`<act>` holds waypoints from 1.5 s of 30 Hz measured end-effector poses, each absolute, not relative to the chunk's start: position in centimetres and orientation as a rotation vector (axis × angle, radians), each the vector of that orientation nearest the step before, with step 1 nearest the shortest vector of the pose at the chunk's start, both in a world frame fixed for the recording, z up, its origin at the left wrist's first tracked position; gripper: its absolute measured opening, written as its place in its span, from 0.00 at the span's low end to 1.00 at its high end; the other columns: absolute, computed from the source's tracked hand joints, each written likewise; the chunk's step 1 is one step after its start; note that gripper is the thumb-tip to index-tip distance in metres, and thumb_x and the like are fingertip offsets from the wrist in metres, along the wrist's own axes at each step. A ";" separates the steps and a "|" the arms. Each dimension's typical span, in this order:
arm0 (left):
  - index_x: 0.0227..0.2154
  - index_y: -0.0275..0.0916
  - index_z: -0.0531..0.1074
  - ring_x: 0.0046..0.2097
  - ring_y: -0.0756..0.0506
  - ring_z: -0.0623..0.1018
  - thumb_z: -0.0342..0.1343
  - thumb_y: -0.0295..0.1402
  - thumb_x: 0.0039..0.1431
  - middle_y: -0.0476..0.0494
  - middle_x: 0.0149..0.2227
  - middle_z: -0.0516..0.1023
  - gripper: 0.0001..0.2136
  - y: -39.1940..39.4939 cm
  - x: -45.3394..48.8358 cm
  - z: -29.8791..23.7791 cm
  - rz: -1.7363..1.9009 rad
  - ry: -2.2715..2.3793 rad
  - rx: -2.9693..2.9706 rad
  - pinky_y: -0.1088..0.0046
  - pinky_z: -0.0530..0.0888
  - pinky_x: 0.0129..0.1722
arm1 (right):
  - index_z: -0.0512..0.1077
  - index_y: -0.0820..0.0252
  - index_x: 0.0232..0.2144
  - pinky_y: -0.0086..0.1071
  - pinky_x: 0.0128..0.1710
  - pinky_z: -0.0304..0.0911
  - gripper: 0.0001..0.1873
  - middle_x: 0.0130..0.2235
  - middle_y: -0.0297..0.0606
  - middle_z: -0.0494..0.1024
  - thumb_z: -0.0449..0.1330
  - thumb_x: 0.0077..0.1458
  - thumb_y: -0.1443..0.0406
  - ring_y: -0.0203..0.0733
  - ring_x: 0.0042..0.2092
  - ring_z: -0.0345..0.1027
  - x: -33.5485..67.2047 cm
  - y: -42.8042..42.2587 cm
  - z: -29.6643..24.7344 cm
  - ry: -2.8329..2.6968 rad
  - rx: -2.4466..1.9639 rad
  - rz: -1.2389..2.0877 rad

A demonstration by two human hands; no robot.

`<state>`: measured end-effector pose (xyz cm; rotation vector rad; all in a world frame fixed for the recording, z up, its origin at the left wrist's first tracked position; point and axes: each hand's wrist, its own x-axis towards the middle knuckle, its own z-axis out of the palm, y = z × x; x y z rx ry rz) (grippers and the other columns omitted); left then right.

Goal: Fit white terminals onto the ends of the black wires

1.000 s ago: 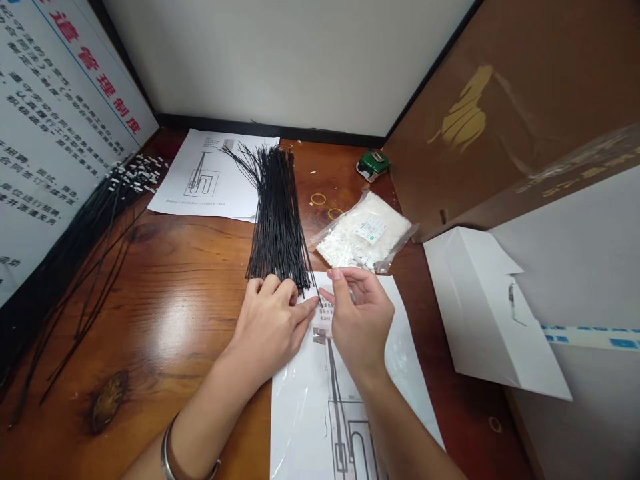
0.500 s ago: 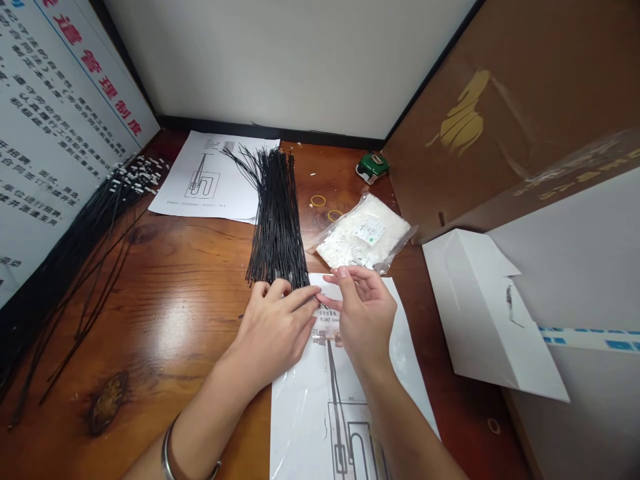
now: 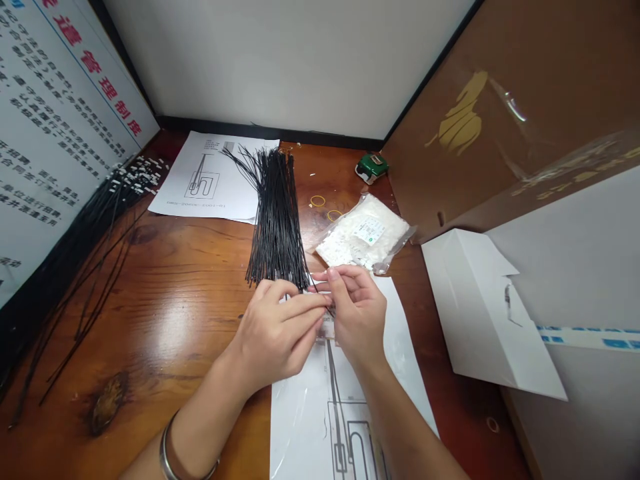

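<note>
Thin black wires [image 3: 277, 220] lie in a thick bundle ahead of my hands, their near ends by my left fingers. Between finger and thumb, my left hand [image 3: 280, 327] pinches one black wire [image 3: 314, 283] that stands out from the bundle's right side. Close on its right, my right hand [image 3: 359, 313] is closed, thumb tip against the fingers; whatever is pinched there is too small to make out. Both hands hover over a printed drawing sheet [image 3: 305, 427]. Beyond the right hand lies a clear bag of small white parts [image 3: 345, 247].
A green tape measure [image 3: 373, 167] and rubber bands [image 3: 317, 201] lie behind the bag. At the back left is another drawing sheet [image 3: 173, 190]. More black wires with white ends [image 3: 85, 233] lie along the left panel. A folded white card [image 3: 480, 313] stands at right.
My left hand has shifted slightly right with one wire, which now shows drawn away from the bundle. The right hand has moved slightly left, so the fingers are closer together.
</note>
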<state>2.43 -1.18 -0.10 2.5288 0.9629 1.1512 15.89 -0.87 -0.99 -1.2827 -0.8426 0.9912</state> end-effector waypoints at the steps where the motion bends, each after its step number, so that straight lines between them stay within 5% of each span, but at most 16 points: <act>1: 0.37 0.35 0.76 0.37 0.44 0.71 0.56 0.23 0.56 0.42 0.42 0.82 0.07 -1.2 2.4 -0.1 1.167 0.910 2.516 0.63 0.68 0.37 | 0.69 0.59 0.30 0.31 0.28 0.73 0.10 0.28 0.34 0.79 0.63 0.54 0.59 0.36 0.27 0.74 15.9 -0.9 -0.9 -0.831 -1.264 1.022; 7: 0.34 0.36 0.75 0.41 0.44 0.75 0.52 0.25 0.59 0.37 0.44 0.78 0.07 -1.1 2.3 0.2 1.364 1.033 2.102 0.65 0.72 0.39 | 0.69 0.58 0.30 0.29 0.26 0.72 0.09 0.22 0.31 0.78 0.63 0.54 0.60 0.36 0.24 0.74 16.1 -0.9 -0.8 -0.836 -1.202 1.017; 12: 0.48 0.36 0.73 0.35 0.46 0.74 0.46 0.33 0.66 0.44 0.33 0.80 0.14 -0.8 1.8 0.0 1.157 1.264 1.909 0.67 0.71 0.37 | 0.68 0.58 0.30 0.28 0.21 0.70 0.09 0.21 0.32 0.79 0.62 0.54 0.59 0.37 0.22 0.74 16.0 -1.4 -0.5 -0.985 -1.005 1.291; 19: 0.25 0.37 0.77 0.26 0.50 0.72 0.43 0.35 0.67 0.46 0.23 0.78 0.20 -0.8 1.7 0.4 1.215 1.240 1.798 0.72 0.69 0.30 | 0.69 0.58 0.28 0.24 0.16 0.62 0.09 0.21 0.28 0.75 0.62 0.54 0.60 0.31 0.18 0.67 16.1 -1.4 -0.5 -0.996 -1.086 1.232; 24: 0.18 0.37 0.73 0.20 0.52 0.71 0.44 0.34 0.67 0.47 0.17 0.74 0.23 -0.9 1.8 0.8 1.158 0.932 1.823 0.75 0.67 0.24 | 0.70 0.58 0.29 0.25 0.22 0.66 0.09 0.29 0.34 0.78 0.62 0.54 0.60 0.33 0.26 0.72 16.1 -1.1 -0.5 -0.997 -1.195 1.089; 39: 0.43 0.36 0.72 0.22 0.51 0.72 0.45 0.37 0.67 0.52 0.19 0.71 0.13 -1.4 1.9 -0.3 1.213 1.181 1.642 0.77 0.69 0.24 | 0.70 0.58 0.28 0.29 0.21 0.66 0.08 0.23 0.33 0.79 0.62 0.53 0.60 0.35 0.22 0.70 15.9 -1.4 -0.2 -1.031 -1.140 1.173; 42: 0.41 0.36 0.74 0.24 0.51 0.73 0.46 0.38 0.66 0.50 0.23 0.75 0.14 -1.2 1.8 -0.2 1.136 1.210 1.715 0.76 0.69 0.25 | 0.69 0.58 0.27 0.28 0.19 0.65 0.09 0.21 0.32 0.78 0.62 0.53 0.60 0.33 0.19 0.68 16.1 -1.5 0.0 -1.078 -1.091 1.267; 45: 0.29 0.36 0.76 0.24 0.51 0.73 0.46 0.37 0.66 0.48 0.22 0.75 0.17 -1.0 1.8 0.2 1.078 1.143 1.832 0.75 0.68 0.26 | 0.69 0.57 0.27 0.26 0.17 0.64 0.09 0.20 0.31 0.77 0.62 0.53 0.59 0.33 0.18 0.67 16.3 -1.6 0.1 -1.123 -1.018 1.415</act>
